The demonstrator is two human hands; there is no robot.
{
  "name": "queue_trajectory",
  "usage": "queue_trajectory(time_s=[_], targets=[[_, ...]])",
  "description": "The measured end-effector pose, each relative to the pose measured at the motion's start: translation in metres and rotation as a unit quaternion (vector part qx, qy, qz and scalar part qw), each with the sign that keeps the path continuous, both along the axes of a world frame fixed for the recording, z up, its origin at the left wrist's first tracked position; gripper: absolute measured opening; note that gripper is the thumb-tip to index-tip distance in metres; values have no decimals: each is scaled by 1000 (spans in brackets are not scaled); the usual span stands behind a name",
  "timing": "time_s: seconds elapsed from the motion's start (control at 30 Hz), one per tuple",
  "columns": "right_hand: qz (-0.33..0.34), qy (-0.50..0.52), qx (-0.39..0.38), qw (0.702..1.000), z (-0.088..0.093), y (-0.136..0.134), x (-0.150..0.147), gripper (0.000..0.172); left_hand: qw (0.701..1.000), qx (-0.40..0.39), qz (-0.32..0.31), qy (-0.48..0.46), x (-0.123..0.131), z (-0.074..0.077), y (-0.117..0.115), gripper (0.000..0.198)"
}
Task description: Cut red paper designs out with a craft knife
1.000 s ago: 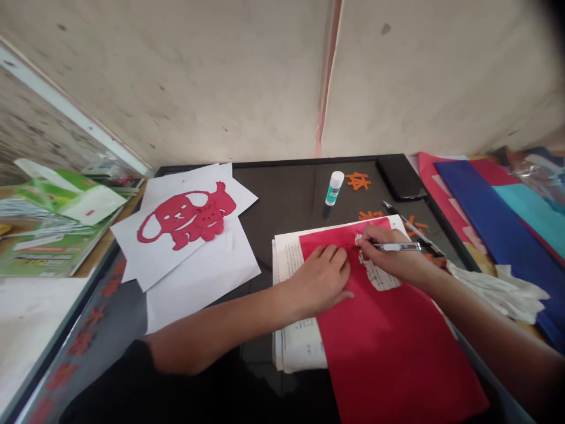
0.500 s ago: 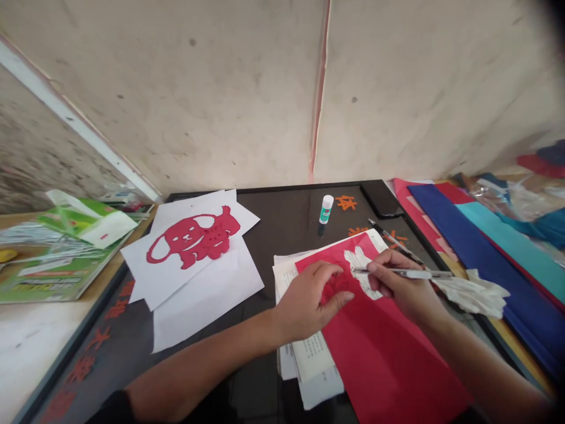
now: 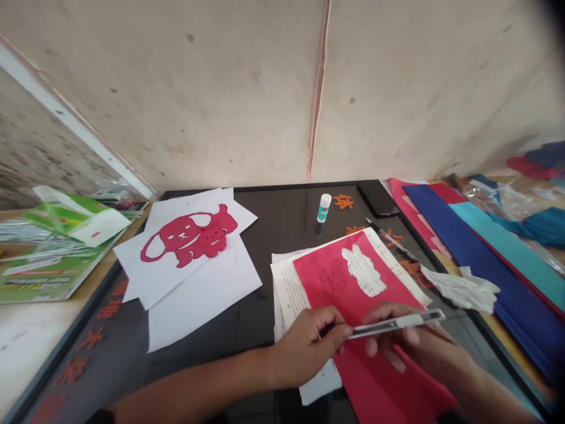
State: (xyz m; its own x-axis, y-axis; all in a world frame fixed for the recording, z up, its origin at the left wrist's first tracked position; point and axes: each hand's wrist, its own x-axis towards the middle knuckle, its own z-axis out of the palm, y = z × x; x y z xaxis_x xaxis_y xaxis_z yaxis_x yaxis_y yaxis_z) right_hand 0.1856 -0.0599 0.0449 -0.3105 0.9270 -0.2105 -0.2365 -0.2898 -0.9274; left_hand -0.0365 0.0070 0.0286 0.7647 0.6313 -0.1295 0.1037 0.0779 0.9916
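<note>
My right hand point(image 3: 397, 338) grips a slim silver utility knife point(image 3: 397, 324) above the lower part of a red paper sheet point(image 3: 318, 282). My left hand point(image 3: 309, 341) pinches the knife's near end. The sheet lies on an open book point(image 3: 286, 288) and carries a pale, printed paper patch point(image 3: 364, 271). A faint pencilled flower outline point(image 3: 334, 282) shows beside the patch. My hands hide the sheet's lower middle.
A red paper-cut dog point(image 3: 189, 235) lies on white sheets point(image 3: 203, 306) on a black board point(image 3: 282, 212). A glue stick point(image 3: 323, 208), orange paper characters point(image 3: 343, 201), a phone point(image 3: 377, 198) and a dark pen point(image 3: 388, 237) lie beyond. Blue paper point(image 3: 468, 235) lies right.
Both hands have moved down off the patch, uncovering it and the pencilled flower. The knife has swung nearly horizontal, and my left hand now holds its end.
</note>
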Motion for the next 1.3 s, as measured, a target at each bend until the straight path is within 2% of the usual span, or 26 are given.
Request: queue_trajectory(time_s=[0.13, 0.23, 0.3, 0.37, 0.43, 0.5, 0.53, 0.57, 0.6, 0.67, 0.7, 0.77, 0.87, 1.03, 1.3], targets=[[-57, 45, -10, 997, -4, 0, 11, 36, 999, 37, -20, -1, 1, 1, -1, 33], [-64, -12, 6, 998, -10, -1, 18, 26, 999, 10, -45, 10, 3, 1, 0, 31], [-64, -64, 24, 996, -11, -3, 18, 22, 999, 2, -37, 19, 4, 1, -2, 30], [-49, -94, 52, 993, -10, -5, 13, 26, 999, 10, -30, 21, 5, 2, -6, 31], [-12, -100, 70, 992, -6, -3, 5, 28, 997, 48, -49, 19, 5, 5, -6, 34], [1, -95, 63, 993, -2, 5, 1, 17, 983, 160, -85, 7, 6, 8, 3, 39], [-28, -95, 56, 993, 1, 11, 1, 14, 964, 247, -95, 5, 7, 9, 12, 42], [-77, -101, 53, 990, 3, 19, 2, 15, 933, 347, -98, 6, 8, 9, 23, 43], [-145, -115, 56, 981, 5, 28, 5, 17, 891, 446, -78, 21, 10, 8, 35, 44], [-255, -178, 77, 947, 5, 47, 11, 16, 810, 580, -56, 70, 14, 2, 59, 40], [-276, -220, 82, 932, 4, 56, 13, 15, 781, 616, -55, 88, 17, -2, 70, 37], [-269, -290, 75, 916, -5, 71, 13, 13, 738, 664, -63, 104, 22, -13, 82, 38], [-249, -340, 74, 904, -24, 81, 10, 16, 701, 700, -66, 123, 25, -29, 82, 48], [-244, -385, 84, 886, -48, 78, 12, 24, 700, 699, -56, 137, 22, -43, 75, 49], [-221, -409, 58, 883, -41, 80, 11, 21, 732, 662, -81, 139, 20, -41, 78, 50]])
